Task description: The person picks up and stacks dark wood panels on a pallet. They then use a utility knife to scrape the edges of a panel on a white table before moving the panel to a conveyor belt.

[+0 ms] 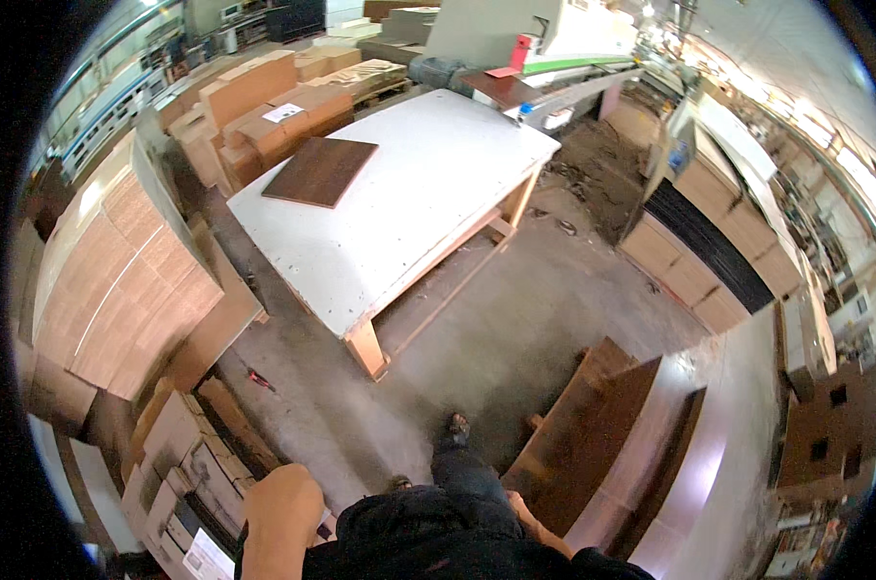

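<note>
My left hand (288, 495) is at the lower edge, bent over beside my dark clothing, and its fingers are hidden. It is nearest to a stack of pale boards or flat cartons (167, 474). Of my right hand (530, 517) only a part shows at my right side, close to the long dark brown wooden boards (583, 416). Whether either hand holds anything cannot be made out. Ahead stands a white-topped table (409, 184) on wooden legs, with a square dark brown panel (320, 171) lying flat on its left part.
Tall stacks of brown board (133, 280) rise at the left, and cartons (274, 111) behind the table. More stacked panels (709, 232) stand at the right. A long machine (593, 89) is beyond the table. A small red-and-black object (259, 380) lies on the floor.
</note>
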{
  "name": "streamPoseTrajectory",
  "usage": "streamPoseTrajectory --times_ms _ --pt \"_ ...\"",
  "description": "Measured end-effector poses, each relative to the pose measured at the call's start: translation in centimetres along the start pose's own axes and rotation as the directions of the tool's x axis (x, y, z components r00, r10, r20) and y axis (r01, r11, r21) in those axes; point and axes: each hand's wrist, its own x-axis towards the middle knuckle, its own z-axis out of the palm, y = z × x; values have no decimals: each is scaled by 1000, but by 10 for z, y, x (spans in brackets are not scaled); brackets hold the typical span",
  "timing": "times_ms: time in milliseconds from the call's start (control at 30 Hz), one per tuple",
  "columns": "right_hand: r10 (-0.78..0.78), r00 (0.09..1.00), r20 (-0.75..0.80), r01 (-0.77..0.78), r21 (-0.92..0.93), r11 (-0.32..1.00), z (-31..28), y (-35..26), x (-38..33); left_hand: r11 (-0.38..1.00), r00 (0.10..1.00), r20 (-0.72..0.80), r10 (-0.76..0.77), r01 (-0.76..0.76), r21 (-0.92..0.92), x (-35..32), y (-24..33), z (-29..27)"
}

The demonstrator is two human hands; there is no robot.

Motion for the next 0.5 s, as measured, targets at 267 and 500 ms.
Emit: streamPoseTrajectory --times_ms 267,500 --pt "-15 998 -68 15 -4 1000 -107 -72 70 977 999 1 36 -35 -212 23 -174 -85" --pt "107 994 -31 -95 272 958 -205 -152 123 985 992 -90 -83 69 -155 17 -281 -147"
